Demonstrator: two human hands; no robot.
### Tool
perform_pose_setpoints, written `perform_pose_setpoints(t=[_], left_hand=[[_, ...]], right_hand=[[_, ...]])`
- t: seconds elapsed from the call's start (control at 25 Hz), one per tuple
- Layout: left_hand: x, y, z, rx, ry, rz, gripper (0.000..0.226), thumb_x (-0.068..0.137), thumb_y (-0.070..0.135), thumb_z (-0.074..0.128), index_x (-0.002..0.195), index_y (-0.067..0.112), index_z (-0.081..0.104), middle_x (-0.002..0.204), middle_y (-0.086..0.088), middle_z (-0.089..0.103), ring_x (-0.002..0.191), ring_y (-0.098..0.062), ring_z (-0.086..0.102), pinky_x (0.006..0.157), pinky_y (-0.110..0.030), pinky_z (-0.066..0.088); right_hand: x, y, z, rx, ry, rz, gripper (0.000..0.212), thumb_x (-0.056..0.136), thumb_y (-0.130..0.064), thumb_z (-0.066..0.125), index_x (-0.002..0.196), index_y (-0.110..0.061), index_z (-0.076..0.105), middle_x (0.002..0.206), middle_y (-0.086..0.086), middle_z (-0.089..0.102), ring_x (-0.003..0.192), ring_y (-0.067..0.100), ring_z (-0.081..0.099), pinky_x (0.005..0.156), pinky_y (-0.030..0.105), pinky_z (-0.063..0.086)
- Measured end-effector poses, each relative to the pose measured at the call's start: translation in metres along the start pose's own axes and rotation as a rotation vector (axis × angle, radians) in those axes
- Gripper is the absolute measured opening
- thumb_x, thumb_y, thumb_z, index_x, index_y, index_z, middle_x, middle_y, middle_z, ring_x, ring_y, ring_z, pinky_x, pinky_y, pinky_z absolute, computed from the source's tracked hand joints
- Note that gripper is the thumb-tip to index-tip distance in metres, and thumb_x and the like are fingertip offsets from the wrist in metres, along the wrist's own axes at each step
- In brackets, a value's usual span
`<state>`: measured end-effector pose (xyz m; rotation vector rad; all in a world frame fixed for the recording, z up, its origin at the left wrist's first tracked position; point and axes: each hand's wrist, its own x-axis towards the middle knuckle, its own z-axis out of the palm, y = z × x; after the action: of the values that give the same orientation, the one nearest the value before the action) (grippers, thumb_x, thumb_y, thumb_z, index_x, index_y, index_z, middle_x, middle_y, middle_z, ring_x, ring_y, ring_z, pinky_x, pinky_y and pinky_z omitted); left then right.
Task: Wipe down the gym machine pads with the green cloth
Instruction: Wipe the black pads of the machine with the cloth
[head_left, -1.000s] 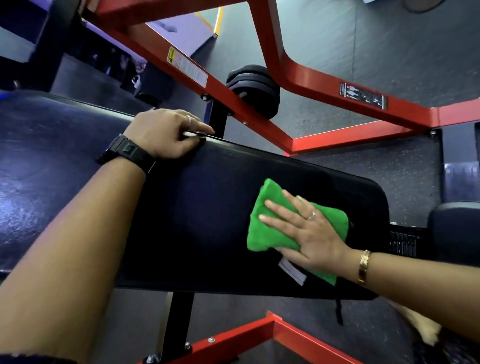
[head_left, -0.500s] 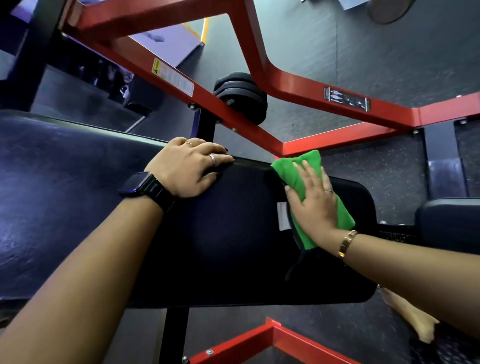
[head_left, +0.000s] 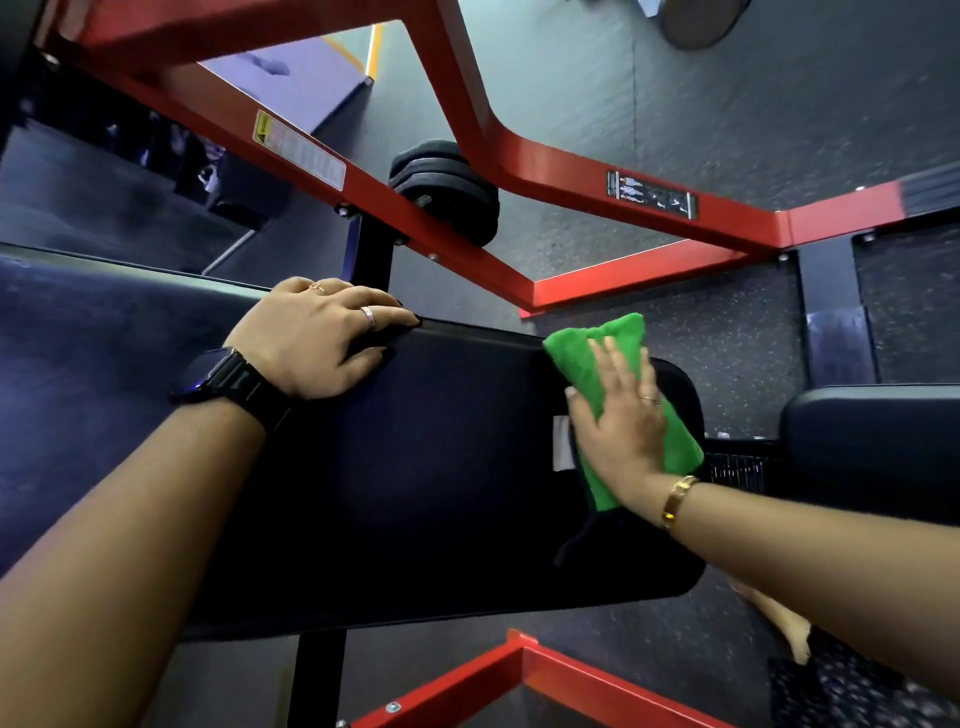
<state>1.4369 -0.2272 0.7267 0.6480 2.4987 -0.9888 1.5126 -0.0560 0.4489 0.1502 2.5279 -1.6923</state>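
Observation:
A long black padded bench (head_left: 426, 483) of a red-framed gym machine fills the middle of the view. The folded green cloth (head_left: 582, 358) lies on the pad's far right end, its tip reaching over the far edge. My right hand (head_left: 621, 421) presses flat on the cloth with straight fingers. My left hand (head_left: 317, 338), with a black watch at the wrist, rests on the pad's far edge, fingers draped over the rim. A white tag (head_left: 561, 441) shows beside the cloth.
The red steel frame (head_left: 519, 171) crosses behind the bench, with black weight plates (head_left: 447, 187) below it. A second black pad (head_left: 872, 441) sits at the right. A red base bar (head_left: 519, 675) runs beneath. Dark rubber floor surrounds the machine; a bare foot (head_left: 784, 623) shows lower right.
My right hand slid the cloth from the pad's middle up to its far right edge, turning it lengthwise. My left hand kept its hold on the far rim.

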Motion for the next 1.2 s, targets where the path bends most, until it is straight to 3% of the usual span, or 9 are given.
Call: perform_pose_setpoints(t=[0.12, 0.2, 0.36, 0.44, 0.52, 0.64, 0.72, 0.88, 1.2], left_hand=[[0.001, 0.002, 0.0, -0.003, 0.018, 0.0, 0.054, 0.081, 0.056, 0.024, 0.131, 0.046, 0.043, 0.134, 0.015, 0.051, 0.119, -0.02, 0.054, 0.095, -0.042, 0.041], [0.001, 0.004, 0.0, 0.002, 0.019, 0.002, 0.053, 0.082, 0.054, 0.026, 0.131, 0.044, 0.044, 0.134, 0.013, 0.052, 0.118, -0.02, 0.055, 0.094, -0.042, 0.042], [0.0, 0.004, 0.001, 0.002, 0.025, -0.005, 0.054, 0.082, 0.054, 0.025, 0.131, 0.043, 0.045, 0.134, 0.012, 0.053, 0.118, -0.019, 0.055, 0.094, -0.042, 0.042], [0.0, 0.003, 0.002, 0.004, 0.028, -0.003, 0.053, 0.082, 0.054, 0.026, 0.131, 0.044, 0.044, 0.134, 0.013, 0.053, 0.118, -0.018, 0.055, 0.093, -0.041, 0.041], [-0.002, 0.002, 0.003, 0.02, 0.039, -0.002, 0.052, 0.083, 0.054, 0.026, 0.131, 0.043, 0.043, 0.134, 0.013, 0.053, 0.118, -0.019, 0.055, 0.093, -0.041, 0.041], [0.0, 0.004, 0.002, 0.024, 0.037, 0.0, 0.054, 0.083, 0.054, 0.024, 0.132, 0.042, 0.044, 0.135, 0.011, 0.053, 0.118, -0.02, 0.056, 0.093, -0.041, 0.041], [0.0, 0.005, 0.001, 0.021, 0.023, 0.001, 0.055, 0.082, 0.054, 0.023, 0.132, 0.042, 0.043, 0.135, 0.01, 0.053, 0.118, -0.02, 0.055, 0.093, -0.042, 0.042], [-0.001, 0.004, 0.0, 0.025, 0.027, -0.004, 0.054, 0.083, 0.053, 0.024, 0.131, 0.042, 0.044, 0.134, 0.011, 0.053, 0.117, -0.02, 0.056, 0.093, -0.042, 0.042], [0.002, 0.004, -0.001, 0.012, 0.027, -0.002, 0.054, 0.081, 0.053, 0.025, 0.13, 0.042, 0.046, 0.133, 0.01, 0.055, 0.116, -0.02, 0.057, 0.092, -0.042, 0.042]], right_hand=[[0.005, -0.042, 0.007, 0.003, -0.048, -0.366, 0.059, 0.086, -0.05, 0.039, 0.142, -0.03, 0.036, 0.149, -0.007, 0.036, 0.144, 0.027, 0.016, 0.113, 0.046, 0.023], [0.025, -0.048, 0.004, 0.007, -0.099, -0.486, 0.057, 0.088, -0.049, 0.039, 0.142, -0.034, 0.034, 0.15, -0.01, 0.034, 0.144, 0.023, 0.015, 0.112, 0.045, 0.024], [0.028, 0.0, -0.001, 0.053, -0.061, -0.086, 0.059, 0.087, -0.053, 0.032, 0.144, -0.034, 0.03, 0.153, -0.013, 0.026, 0.145, 0.022, 0.012, 0.11, 0.048, 0.031], [0.001, 0.005, 0.001, -0.01, -0.017, -0.009, 0.065, 0.085, -0.053, 0.03, 0.146, -0.031, 0.026, 0.155, -0.009, 0.023, 0.145, 0.025, 0.008, 0.11, 0.051, 0.029], [-0.016, -0.018, 0.006, -0.039, -0.011, -0.204, 0.066, 0.084, -0.05, 0.037, 0.145, -0.028, 0.029, 0.153, -0.005, 0.028, 0.144, 0.029, 0.012, 0.11, 0.052, 0.028], [0.008, -0.045, 0.004, -0.031, -0.052, -0.66, 0.06, 0.084, -0.043, 0.048, 0.141, -0.026, 0.039, 0.149, -0.005, 0.037, 0.143, 0.028, 0.02, 0.113, 0.041, 0.022], [0.035, -0.036, 0.001, -0.023, -0.099, -0.753, 0.059, 0.084, -0.042, 0.05, 0.14, -0.029, 0.041, 0.148, -0.007, 0.037, 0.142, 0.024, 0.022, 0.111, 0.034, 0.022], [0.048, 0.006, -0.001, 0.034, -0.084, -0.442, 0.057, 0.085, -0.047, 0.044, 0.139, -0.032, 0.039, 0.146, -0.008, 0.041, 0.136, 0.024, 0.035, 0.104, 0.047, 0.038], [0.027, 0.056, -0.009, -0.028, -0.031, 0.022, 0.068, 0.081, -0.058, 0.03, 0.141, -0.027, 0.037, 0.149, -0.005, 0.037, 0.135, 0.03, 0.031, 0.108, 0.047, 0.03]])
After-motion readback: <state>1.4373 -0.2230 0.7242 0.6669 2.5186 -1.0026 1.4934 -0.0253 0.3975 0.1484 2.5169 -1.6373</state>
